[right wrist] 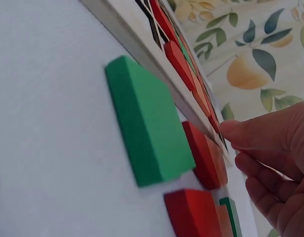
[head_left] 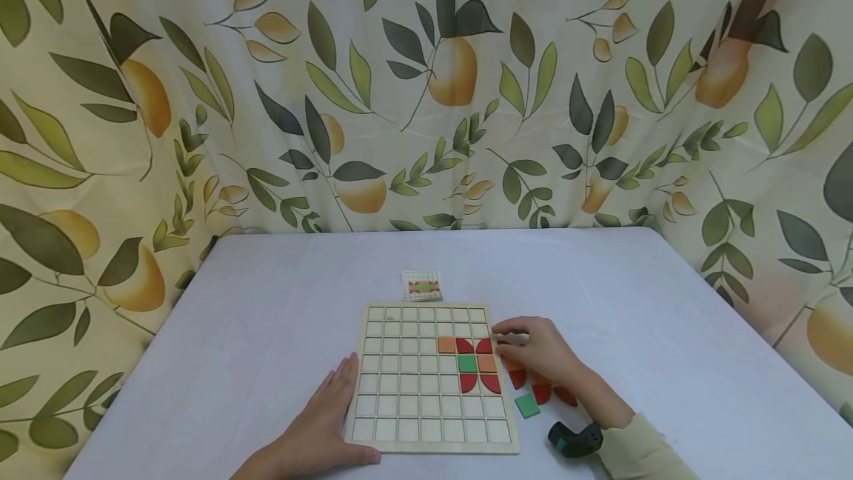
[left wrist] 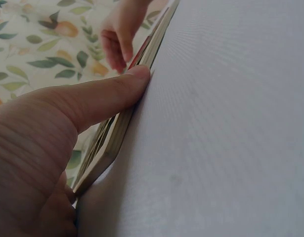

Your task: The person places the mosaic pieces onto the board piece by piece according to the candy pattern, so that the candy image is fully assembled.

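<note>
right hand (head_left: pixel 543 347): thumb and fingers slightly apart, nothing visible between them, just beside a red piece (head_left: pixel 484 347) on the gridded board (head_left: pixel 397 385); contact, i cannot tell. left hand (head_left: pixel 326 417): spread, fingers along the board's left edge, thumb at its near edge. other red, orange and green pieces (head_left: pixel 468 364) sit in the board's right half; a loose green square (head_left: pixel 527 406) lies beside it. patterned card (head_left: pixel 422 286) just beyond the far edge; leaf-print curtain (head_left: pixel 426 139) behind.

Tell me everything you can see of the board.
The board is pale and wood-looking, with a rim and square cells. It lies flat on the table. Red, orange and green pieces fill some right-side cells. The left hand rests against its near left corner; the right hand is at its right edge, contact unclear.
</note>
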`<state>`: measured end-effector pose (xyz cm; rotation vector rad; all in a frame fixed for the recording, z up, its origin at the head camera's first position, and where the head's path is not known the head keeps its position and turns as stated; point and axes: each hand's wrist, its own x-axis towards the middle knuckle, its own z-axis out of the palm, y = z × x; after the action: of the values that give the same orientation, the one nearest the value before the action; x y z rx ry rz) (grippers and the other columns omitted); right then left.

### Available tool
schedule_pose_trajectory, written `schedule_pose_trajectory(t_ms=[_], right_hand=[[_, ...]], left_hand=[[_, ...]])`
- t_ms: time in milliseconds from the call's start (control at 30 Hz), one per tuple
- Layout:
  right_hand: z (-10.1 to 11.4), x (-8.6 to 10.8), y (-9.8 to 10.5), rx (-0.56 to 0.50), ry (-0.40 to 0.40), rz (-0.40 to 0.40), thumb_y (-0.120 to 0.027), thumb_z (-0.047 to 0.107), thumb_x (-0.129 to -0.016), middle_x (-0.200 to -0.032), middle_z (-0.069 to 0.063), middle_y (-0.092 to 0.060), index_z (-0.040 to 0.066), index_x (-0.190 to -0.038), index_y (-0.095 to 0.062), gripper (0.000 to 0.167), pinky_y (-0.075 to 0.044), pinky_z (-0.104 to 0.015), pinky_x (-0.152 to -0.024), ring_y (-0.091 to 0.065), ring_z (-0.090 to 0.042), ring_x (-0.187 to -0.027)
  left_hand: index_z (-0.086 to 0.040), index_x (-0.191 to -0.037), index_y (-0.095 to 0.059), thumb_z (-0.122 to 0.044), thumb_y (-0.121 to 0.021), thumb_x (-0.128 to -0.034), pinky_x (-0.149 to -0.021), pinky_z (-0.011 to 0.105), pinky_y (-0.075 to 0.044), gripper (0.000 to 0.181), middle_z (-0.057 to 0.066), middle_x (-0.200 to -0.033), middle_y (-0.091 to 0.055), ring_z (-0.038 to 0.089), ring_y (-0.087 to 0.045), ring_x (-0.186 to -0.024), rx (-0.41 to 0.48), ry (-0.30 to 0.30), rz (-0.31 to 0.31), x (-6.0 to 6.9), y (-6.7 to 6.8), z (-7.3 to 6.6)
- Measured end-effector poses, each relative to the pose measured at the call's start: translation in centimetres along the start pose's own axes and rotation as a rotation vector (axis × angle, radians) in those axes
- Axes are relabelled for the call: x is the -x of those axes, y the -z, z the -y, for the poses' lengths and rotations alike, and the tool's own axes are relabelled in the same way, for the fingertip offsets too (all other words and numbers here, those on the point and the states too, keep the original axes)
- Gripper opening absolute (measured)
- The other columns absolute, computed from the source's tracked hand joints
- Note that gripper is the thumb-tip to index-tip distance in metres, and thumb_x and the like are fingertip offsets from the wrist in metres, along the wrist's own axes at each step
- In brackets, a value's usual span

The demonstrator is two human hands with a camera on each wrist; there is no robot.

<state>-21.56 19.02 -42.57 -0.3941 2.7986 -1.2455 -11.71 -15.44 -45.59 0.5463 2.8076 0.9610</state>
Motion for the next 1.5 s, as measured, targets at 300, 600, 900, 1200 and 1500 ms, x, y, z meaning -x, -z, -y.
schedule_pose_trajectory(t_ms=[300,600,900,1200,1500], right_hand=[[-0.9,0.4,1.1,0.044,-0.046,-0.014,-0.075,0.013,-0.076,-0.103,-0.001,-0.065,0.013,-0.102,-0.07,0.027,-0.051,-0.039,-0.08,-0.055,-0.024,-0.103],[-1.4,1.0,2.1,0.062,-0.065,0.008,-0.077,0.013,-0.074,-0.103,-0.003,-0.065,0.01,-0.104,-0.07,0.031,-0.052,-0.036,-0.077,-0.056,-0.026,-0.101],[-1.9,1.4,3.1,0.1,-0.082,0.048,-0.077,0.013,-0.074,-0.104,-0.004,-0.065,0.009,-0.106,-0.069,0.033,-0.051,-0.04,-0.081,-0.055,-0.026,-0.102],[-2.2,1.5,3.8,0.122,-0.066,0.077,-0.077,0.01,-0.073,-0.101,-0.004,-0.066,0.007,-0.105,-0.069,0.032,-0.046,-0.049,-0.086,-0.056,-0.026,-0.101],[-2.3,1.4,3.9,0.141,-0.039,0.099,-0.077,0.007,-0.073,-0.1,-0.003,-0.066,0.008,-0.102,-0.071,0.03,-0.045,-0.049,-0.087,-0.057,-0.025,-0.098]], left_hand=[[0.001,-0.146,-0.003,-0.073,-0.067,-0.0574,-0.099,0.009,0.013,0.132,0.014,-0.152,-0.006,0.023,-0.003,-0.138,-0.008,-0.001,0.008,-0.1,0.1,0.0],[0.002,-0.146,-0.004,-0.072,-0.068,-0.0566,-0.098,0.009,0.014,0.132,0.013,-0.152,-0.007,0.023,-0.003,-0.138,-0.003,0.005,0.011,-0.1,0.2,-0.2],[0.001,-0.146,-0.003,-0.073,-0.068,-0.0562,-0.099,0.009,0.013,0.133,0.012,-0.152,-0.007,0.022,-0.003,-0.138,-0.007,0.01,0.01,-0.2,0.0,-0.1],[0.002,-0.146,-0.004,-0.074,-0.066,-0.0568,-0.099,0.01,0.013,0.132,0.014,-0.152,-0.006,0.023,-0.003,-0.138,-0.015,0.001,0.004,-0.1,0.1,0.0],[0.002,-0.146,-0.003,-0.074,-0.066,-0.0565,-0.099,0.009,0.013,0.133,0.014,-0.152,-0.007,0.024,-0.003,-0.138,-0.016,0.004,0.006,0.0,0.1,-0.1]])
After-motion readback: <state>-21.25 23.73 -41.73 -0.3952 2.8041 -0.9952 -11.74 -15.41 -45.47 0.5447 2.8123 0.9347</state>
